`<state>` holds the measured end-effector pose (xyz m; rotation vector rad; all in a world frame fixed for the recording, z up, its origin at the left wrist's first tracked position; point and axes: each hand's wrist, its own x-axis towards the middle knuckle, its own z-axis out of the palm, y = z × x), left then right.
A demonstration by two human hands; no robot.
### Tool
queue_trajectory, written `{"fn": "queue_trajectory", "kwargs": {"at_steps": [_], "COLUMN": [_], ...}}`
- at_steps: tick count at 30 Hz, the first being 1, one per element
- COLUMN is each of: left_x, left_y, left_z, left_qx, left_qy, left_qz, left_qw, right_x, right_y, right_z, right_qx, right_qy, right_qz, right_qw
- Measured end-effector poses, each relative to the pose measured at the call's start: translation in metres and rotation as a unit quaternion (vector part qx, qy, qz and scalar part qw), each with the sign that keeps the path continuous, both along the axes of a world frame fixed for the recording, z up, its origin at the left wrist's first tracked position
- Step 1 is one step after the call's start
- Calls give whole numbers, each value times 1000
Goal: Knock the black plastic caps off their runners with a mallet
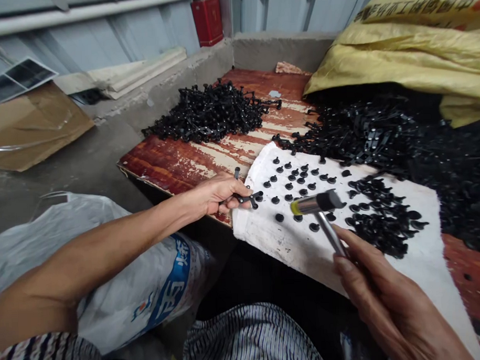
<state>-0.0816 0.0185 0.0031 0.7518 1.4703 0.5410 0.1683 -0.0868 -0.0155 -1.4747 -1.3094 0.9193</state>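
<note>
My left hand (227,193) is closed on a black branched plastic part (246,199) at the left edge of a white cloth (265,229). One arm of that part sticks up above the fingers, and its other end lies beside a small round black piece. In my right hand (379,285) is a small hammer (317,203) with a metal head, a black face and a yellow end, held above the cloth. Several small black round pieces with stubs (289,186) stand spread over the cloth between my hands. A denser cluster of black pieces (383,217) lies to their right.
A heap of black parts (210,113) sits on the worn red board (164,156) at the back left. A larger pile (364,128) spills from a yellow sack (397,54) at the right. A white sack (149,293) stands below my left arm; cardboard (33,127) lies left.
</note>
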Motion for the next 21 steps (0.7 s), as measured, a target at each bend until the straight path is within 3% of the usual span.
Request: {"fn": "queue_trajectory", "kwargs": {"at_steps": [3, 6, 9, 14, 19, 21], "left_x": [-2, -4, -6, -9, -10, -10], "left_y": [0, 1, 4, 7, 7, 7], "left_z": [2, 1, -2, -8, -11, -11], "left_qx": [2, 3, 8, 17, 5, 8], "left_qy": [6, 18, 12, 2, -13, -7], "left_qz": [-7, -19, -37, -49, -38, -37], "left_qw": [1000, 1000, 999, 999, 999, 999], "right_x": [-12, -19, -25, -30, -33, -34], "right_y": [14, 23, 30, 37, 33, 32], "right_z": [2, 6, 8, 4, 7, 5], "right_qx": [116, 216, 256, 230, 287, 276], "right_qy": [-151, -249, -293, -355, -304, -311], "right_qz": [156, 221, 226, 258, 201, 200], "right_qw": [969, 918, 893, 868, 886, 887]}}
